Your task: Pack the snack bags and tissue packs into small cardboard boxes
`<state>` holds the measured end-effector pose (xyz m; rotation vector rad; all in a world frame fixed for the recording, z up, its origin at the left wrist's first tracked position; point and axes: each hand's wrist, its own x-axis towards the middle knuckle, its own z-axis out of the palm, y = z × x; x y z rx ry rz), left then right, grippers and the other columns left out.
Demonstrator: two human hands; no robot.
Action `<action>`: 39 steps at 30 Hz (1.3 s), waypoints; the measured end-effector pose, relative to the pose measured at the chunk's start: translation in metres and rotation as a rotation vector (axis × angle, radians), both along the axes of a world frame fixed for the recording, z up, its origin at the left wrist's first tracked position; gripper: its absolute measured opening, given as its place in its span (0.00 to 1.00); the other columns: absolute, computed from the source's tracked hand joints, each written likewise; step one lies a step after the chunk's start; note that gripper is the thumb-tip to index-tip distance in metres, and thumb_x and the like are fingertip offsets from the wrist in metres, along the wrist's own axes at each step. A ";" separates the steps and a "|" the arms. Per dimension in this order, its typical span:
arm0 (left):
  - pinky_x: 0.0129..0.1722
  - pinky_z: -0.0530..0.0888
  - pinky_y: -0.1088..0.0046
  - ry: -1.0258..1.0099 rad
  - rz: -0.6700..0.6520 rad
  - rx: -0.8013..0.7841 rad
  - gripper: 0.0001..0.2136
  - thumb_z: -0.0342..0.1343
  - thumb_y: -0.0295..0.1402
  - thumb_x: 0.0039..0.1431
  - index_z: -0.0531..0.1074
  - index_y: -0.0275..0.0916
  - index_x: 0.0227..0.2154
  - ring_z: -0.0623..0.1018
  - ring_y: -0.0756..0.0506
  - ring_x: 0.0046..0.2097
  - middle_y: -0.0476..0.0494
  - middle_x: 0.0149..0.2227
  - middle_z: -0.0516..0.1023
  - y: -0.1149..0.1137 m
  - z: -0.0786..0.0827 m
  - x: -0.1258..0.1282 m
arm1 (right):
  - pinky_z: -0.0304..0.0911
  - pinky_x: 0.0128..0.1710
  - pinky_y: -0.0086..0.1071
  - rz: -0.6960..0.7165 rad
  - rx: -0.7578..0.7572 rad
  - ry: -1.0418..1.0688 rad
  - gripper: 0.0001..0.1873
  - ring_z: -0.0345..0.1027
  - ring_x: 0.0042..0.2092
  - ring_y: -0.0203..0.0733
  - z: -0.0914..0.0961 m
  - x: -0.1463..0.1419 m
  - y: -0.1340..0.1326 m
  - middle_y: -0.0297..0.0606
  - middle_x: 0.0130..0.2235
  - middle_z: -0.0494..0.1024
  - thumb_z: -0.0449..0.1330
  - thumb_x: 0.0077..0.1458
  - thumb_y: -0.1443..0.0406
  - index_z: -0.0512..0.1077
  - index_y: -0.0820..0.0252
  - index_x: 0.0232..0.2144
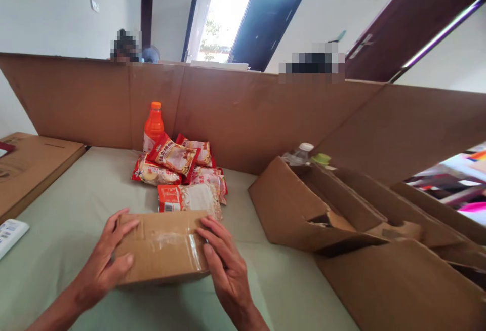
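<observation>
A small taped cardboard box (167,245) sits before me on the pale green cloth. My left hand (112,255) grips its left end, with the thumb on the top and the fingers at the far corner. On the right end, my right hand (226,260) clasps the box, its fingers bent over the edge. Just behind the box lies a clear-and-red snack packet (192,198). Beyond it is a pile of red snack packets (174,156), and an orange drink bottle (154,126) stands upright at the back. The box's underside is hidden.
A tall cardboard partition (235,113) runs along the far side. Open cardboard boxes (288,204) stand at the right, with a clear bottle (304,153) behind. A flat carton (38,164) and a white device (13,232) lie at the left. People's heads show above the partition.
</observation>
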<state>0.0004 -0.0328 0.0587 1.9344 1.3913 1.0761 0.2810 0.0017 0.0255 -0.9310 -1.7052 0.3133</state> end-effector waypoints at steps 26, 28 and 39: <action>0.58 0.70 0.53 0.322 0.349 0.476 0.23 0.63 0.33 0.52 0.71 0.47 0.52 0.66 0.35 0.61 0.39 0.62 0.60 -0.047 0.021 -0.065 | 0.69 0.53 0.49 0.266 -0.392 0.237 0.25 0.70 0.56 0.55 0.022 -0.102 0.070 0.48 0.55 0.77 0.59 0.58 0.47 0.77 0.56 0.48; 0.59 0.69 0.53 0.399 0.496 0.516 0.18 0.62 0.36 0.55 0.74 0.46 0.50 0.67 0.35 0.60 0.39 0.61 0.61 -0.034 0.033 -0.095 | 0.68 0.54 0.50 0.248 -0.370 0.290 0.27 0.69 0.57 0.54 0.016 -0.122 0.079 0.49 0.58 0.74 0.58 0.59 0.48 0.73 0.57 0.54; 0.65 0.59 0.53 0.437 1.093 0.382 0.17 0.64 0.38 0.51 0.76 0.36 0.43 0.66 0.33 0.62 0.33 0.59 0.64 0.130 0.050 -0.258 | 0.76 0.47 0.50 0.177 -0.166 -0.104 0.14 0.77 0.51 0.54 -0.115 -0.132 0.071 0.49 0.50 0.81 0.55 0.61 0.58 0.81 0.54 0.35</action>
